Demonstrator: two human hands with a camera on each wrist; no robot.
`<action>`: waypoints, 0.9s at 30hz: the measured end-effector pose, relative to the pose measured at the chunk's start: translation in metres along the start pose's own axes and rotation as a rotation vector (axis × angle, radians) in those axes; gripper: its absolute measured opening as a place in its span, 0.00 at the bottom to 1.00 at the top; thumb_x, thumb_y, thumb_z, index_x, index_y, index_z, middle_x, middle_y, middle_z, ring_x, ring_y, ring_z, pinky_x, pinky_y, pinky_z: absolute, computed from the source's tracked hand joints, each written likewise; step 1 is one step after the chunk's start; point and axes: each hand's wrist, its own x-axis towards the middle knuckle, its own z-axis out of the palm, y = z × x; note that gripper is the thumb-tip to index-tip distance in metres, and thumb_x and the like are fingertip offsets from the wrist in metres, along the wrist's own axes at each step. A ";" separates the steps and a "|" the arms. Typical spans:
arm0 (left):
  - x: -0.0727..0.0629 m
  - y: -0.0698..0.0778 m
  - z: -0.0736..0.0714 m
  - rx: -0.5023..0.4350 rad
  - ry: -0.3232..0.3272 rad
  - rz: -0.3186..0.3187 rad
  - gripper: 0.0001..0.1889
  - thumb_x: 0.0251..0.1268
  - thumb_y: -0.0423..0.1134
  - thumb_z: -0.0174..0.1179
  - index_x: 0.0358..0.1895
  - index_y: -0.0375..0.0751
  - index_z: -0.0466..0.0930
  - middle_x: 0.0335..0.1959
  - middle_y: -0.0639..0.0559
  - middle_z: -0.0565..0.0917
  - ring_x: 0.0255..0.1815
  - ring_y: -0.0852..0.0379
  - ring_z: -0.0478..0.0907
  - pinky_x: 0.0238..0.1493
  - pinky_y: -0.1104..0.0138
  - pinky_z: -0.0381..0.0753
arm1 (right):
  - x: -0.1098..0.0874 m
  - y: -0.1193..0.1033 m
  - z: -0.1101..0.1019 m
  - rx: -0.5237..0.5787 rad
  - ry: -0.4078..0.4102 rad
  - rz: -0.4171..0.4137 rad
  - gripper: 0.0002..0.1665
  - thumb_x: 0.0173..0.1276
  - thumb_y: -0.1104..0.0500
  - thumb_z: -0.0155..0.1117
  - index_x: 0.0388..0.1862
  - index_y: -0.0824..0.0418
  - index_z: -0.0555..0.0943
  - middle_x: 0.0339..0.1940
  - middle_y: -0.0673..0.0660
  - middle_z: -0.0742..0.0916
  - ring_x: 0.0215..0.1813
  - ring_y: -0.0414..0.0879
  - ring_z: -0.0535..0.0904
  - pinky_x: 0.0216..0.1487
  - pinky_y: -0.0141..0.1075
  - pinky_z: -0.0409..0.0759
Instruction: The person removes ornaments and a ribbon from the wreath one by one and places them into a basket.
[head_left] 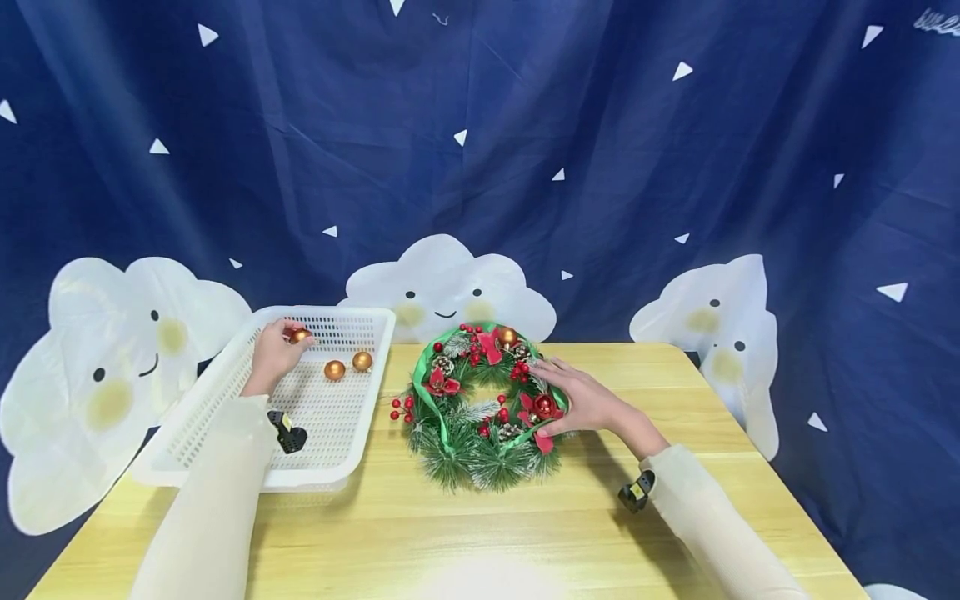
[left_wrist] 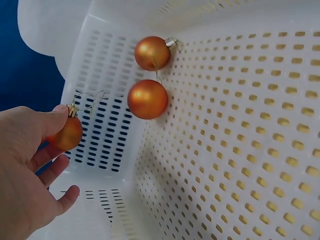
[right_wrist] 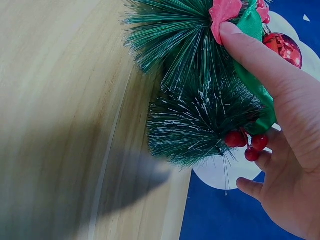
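Near: resting R hand [head_left: 577, 398] on R side of Xmas wreath [head_left: 483, 454] on wood table [head_left: 375, 542], fingers loosely spread, thumb on red petal [right_wrist: 218, 17] per R wrist view. To L: white perforated basket [head_left: 300, 477] w/ 2 orange baubles [head_left: 334, 370]. Farther: pinching 3rd orange bauble [left_wrist: 71, 132] in L hand [head_left: 273, 354] at basket's far end, other fingers loosely bent; gold cap [left_wrist: 72, 111] plain only in L wrist view. Behind: navy curtain [head_left: 420, 100] w/ smiling clouds [head_left: 448, 262].

A deep blue curtain [head_left: 510, 100] hangs in soft folds behind the tabletop [head_left: 405, 542], scattered with small white triangles [head_left: 682, 72] and large white smiling clouds [head_left: 446, 267] with yellow cheeks. The tabletop is pale yellow wood with visible grain, and a bright white glare [head_left: 491, 579] washes over its near edge.
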 end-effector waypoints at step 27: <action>-0.006 -0.023 0.002 0.143 -0.245 -0.058 0.15 0.66 0.34 0.61 0.50 0.26 0.75 0.48 0.26 0.80 0.49 0.31 0.74 0.50 0.44 0.74 | 0.000 0.002 0.002 0.009 -0.004 0.021 0.66 0.47 0.37 0.83 0.80 0.60 0.64 0.81 0.66 0.64 0.83 0.68 0.52 0.76 0.67 0.57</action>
